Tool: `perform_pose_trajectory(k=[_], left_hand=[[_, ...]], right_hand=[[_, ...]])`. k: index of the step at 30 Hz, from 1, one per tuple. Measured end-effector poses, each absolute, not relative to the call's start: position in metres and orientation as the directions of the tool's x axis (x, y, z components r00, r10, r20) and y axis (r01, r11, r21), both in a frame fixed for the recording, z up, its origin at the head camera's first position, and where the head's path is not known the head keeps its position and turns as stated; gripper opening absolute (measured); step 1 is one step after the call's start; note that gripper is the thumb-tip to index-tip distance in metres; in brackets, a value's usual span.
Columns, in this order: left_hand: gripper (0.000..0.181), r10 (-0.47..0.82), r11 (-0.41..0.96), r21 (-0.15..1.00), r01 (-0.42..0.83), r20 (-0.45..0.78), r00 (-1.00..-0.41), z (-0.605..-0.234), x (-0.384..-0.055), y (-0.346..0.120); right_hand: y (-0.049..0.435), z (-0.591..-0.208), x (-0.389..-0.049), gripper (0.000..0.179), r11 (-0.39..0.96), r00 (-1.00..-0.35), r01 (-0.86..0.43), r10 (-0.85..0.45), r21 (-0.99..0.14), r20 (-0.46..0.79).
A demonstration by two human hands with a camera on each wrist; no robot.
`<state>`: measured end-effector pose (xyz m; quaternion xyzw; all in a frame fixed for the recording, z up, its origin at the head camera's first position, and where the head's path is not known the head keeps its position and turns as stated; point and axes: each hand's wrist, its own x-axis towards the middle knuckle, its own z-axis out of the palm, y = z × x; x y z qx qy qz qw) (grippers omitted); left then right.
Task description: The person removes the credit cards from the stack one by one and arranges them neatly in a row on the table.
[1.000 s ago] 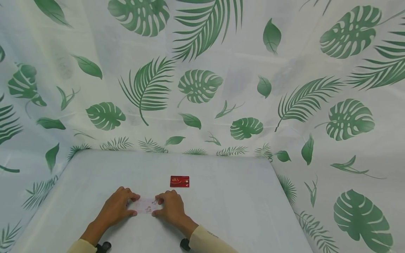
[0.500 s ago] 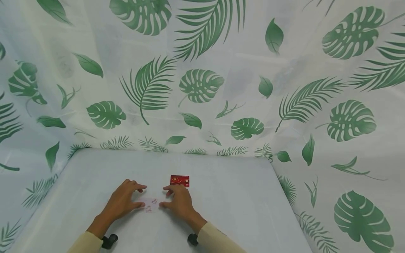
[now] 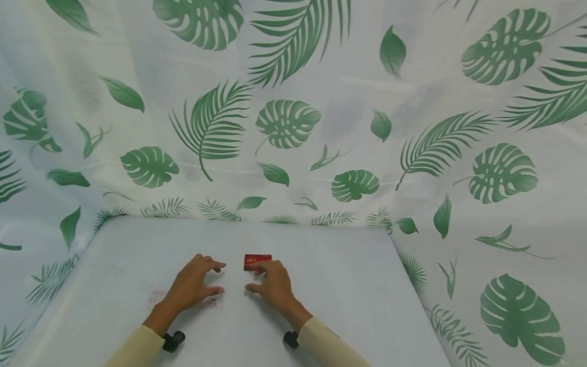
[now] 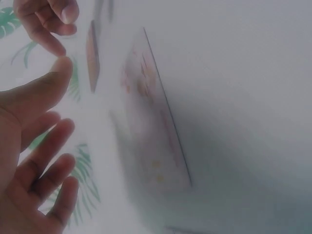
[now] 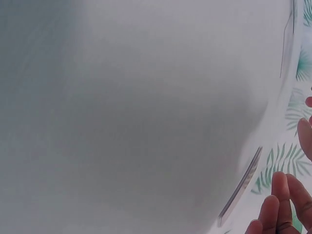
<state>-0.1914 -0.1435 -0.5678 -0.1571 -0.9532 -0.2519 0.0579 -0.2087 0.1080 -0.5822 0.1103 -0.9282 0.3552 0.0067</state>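
Observation:
A pale, translucent card with pink print (image 3: 214, 302) lies flat on the white table, partly covered by my left hand (image 3: 191, 286) in the head view. The left wrist view shows this pale card (image 4: 153, 122) apart from the left hand, whose fingers are loosely bent around nothing. Further back is a red card lettered VIP (image 3: 250, 261). My right hand (image 3: 275, 288) is over the table just in front of it, its index finger overlapping the red card in the head view. Thumb and fingers of the right hand are spread, with nothing between them.
Faint pink print (image 3: 158, 295) shows on the table left of the left wrist. The white table (image 3: 339, 285) ends at a leaf-patterned curtain (image 3: 298, 178) behind and at both sides. Dark wrist cameras (image 3: 173, 341) sit under both sleeves.
Both hands have let go of the pale card's ends and moved right and slightly back. The right hand has come up to the red card. Neither card has visibly shifted since half a second ago.

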Motion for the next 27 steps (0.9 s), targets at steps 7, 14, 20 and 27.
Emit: perform_pose_trajectory(k=[7, 14, 20, 27], left_hand=[[0.064, 0.288, 0.813, 0.461, 0.354, 0.21, -0.934, -0.571, -0.201, -0.13], [0.065, 0.271, 0.821, 0.469, 0.325, 0.182, -0.945, -0.573, -0.214, -0.117], [0.063, 0.26, 0.827, 0.472, 0.306, 0.162, -0.952, -0.572, -0.226, -0.106], [0.062, 0.256, 0.842, 0.455, 0.292, 0.139, -0.957, -0.577, -0.239, -0.097]], right_hand=[[0.12, -0.582, -0.217, 0.052, 0.736, -0.981, -0.187, -0.179, -0.651, 0.079], [0.131, -0.58, -0.227, 0.052, 0.746, -0.986, -0.161, -0.15, -0.646, 0.072], [0.14, -0.579, -0.236, 0.051, 0.756, -0.992, -0.116, -0.115, -0.644, 0.044], [0.144, -0.584, -0.247, 0.052, 0.772, -0.992, -0.116, -0.119, -0.626, 0.036]])
